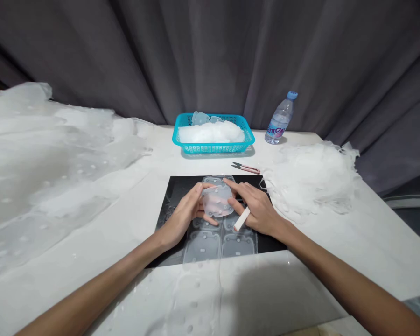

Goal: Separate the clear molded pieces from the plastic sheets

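Observation:
My left hand (190,205) grips a rounded, translucent plastic piece (217,201) by its left edge, fingers behind it. My right hand (254,205) meets the piece's right side with its fingertips. A slim white stick-like tool (242,219) with a reddish end pokes out from under the right palm; its other end is hidden. Beneath both hands a translucent sheet (203,247) of joined rounded shapes lies across a black mat (175,196). The sheet runs on over the mat's front edge toward me.
A turquoise basket (213,148) at the back holds whitish plastic pieces. Pink-handled thread snips (247,168) lie before it. A water bottle (280,119) stands to its right. A heap of clear sheets (56,163) fills the left; a scrap pile (315,175) sits right.

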`<move>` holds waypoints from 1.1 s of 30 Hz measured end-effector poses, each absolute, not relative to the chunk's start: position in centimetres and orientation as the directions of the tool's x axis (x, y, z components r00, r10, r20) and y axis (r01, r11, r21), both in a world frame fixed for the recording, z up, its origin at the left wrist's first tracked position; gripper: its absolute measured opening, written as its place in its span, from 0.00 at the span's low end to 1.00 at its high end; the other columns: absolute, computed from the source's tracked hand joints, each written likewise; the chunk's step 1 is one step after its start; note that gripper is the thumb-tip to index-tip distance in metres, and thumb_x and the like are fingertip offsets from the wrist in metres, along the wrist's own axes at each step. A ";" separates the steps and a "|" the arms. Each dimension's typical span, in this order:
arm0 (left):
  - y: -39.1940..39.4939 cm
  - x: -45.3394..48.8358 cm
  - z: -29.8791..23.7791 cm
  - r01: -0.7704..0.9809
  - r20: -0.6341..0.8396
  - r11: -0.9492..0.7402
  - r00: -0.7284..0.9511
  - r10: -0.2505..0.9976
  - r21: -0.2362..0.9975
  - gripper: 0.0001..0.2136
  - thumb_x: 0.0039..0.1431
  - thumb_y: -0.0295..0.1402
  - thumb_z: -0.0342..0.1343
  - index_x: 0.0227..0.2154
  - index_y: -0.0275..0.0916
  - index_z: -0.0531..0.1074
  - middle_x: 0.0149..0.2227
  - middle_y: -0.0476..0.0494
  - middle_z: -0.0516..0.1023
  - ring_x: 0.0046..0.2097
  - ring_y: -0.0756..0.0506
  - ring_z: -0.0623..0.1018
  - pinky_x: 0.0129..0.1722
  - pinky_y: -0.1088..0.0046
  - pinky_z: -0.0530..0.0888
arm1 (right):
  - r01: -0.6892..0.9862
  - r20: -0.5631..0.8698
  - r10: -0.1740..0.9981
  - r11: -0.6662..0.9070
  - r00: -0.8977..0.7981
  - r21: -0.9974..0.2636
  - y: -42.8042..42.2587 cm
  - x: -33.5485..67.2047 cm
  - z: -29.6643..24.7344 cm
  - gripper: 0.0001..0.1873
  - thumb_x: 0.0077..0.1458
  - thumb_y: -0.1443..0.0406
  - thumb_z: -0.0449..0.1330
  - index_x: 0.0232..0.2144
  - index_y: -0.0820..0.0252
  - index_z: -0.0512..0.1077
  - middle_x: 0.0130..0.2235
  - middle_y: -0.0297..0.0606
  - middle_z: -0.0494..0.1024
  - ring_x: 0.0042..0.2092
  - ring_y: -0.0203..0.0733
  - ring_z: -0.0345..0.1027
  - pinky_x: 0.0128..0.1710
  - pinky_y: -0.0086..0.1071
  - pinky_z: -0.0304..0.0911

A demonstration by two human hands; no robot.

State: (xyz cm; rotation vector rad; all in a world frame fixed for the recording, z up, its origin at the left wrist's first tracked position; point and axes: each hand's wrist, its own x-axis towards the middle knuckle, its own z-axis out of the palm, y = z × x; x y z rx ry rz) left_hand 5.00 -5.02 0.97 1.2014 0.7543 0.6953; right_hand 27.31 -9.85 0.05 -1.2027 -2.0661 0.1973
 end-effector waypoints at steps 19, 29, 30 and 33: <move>-5.2 5.1 1.5 -0.032 -0.134 0.186 0.577 0.806 0.982 0.22 0.66 0.50 0.60 0.55 0.42 0.71 0.46 0.41 0.83 0.41 0.41 0.84 0.37 0.65 0.86 | 0.708 0.455 0.866 0.454 -0.207 -0.541 -9.7 27.4 -0.5 0.25 0.74 0.57 0.49 0.68 0.58 0.59 0.44 0.44 0.79 0.46 0.50 0.74 0.49 0.45 0.70; -5.4 5.4 1.9 -0.012 -0.138 0.182 0.605 0.784 0.983 0.20 0.63 0.44 0.65 0.52 0.42 0.69 0.43 0.43 0.84 0.38 0.43 0.84 0.36 0.68 0.85 | 0.711 0.448 0.873 0.439 -0.193 -0.550 -9.6 27.4 -0.5 0.24 0.74 0.57 0.50 0.66 0.58 0.60 0.44 0.43 0.80 0.46 0.50 0.75 0.50 0.44 0.70; -5.4 5.4 1.7 -0.011 -0.136 0.179 0.607 0.783 0.984 0.20 0.63 0.44 0.65 0.52 0.42 0.69 0.43 0.43 0.84 0.40 0.42 0.84 0.36 0.68 0.85 | 0.713 0.445 0.875 0.434 -0.189 -0.551 -9.6 27.4 -0.5 0.23 0.74 0.57 0.50 0.66 0.58 0.60 0.44 0.43 0.79 0.46 0.50 0.75 0.50 0.44 0.70; -5.4 5.5 1.6 -0.004 -0.135 0.174 0.616 0.776 0.985 0.20 0.63 0.44 0.65 0.52 0.42 0.69 0.42 0.43 0.84 0.41 0.41 0.84 0.37 0.66 0.85 | 0.711 0.440 0.880 0.424 -0.178 -0.561 -9.6 27.3 -0.6 0.23 0.74 0.58 0.50 0.66 0.58 0.60 0.44 0.43 0.79 0.44 0.49 0.75 0.48 0.43 0.71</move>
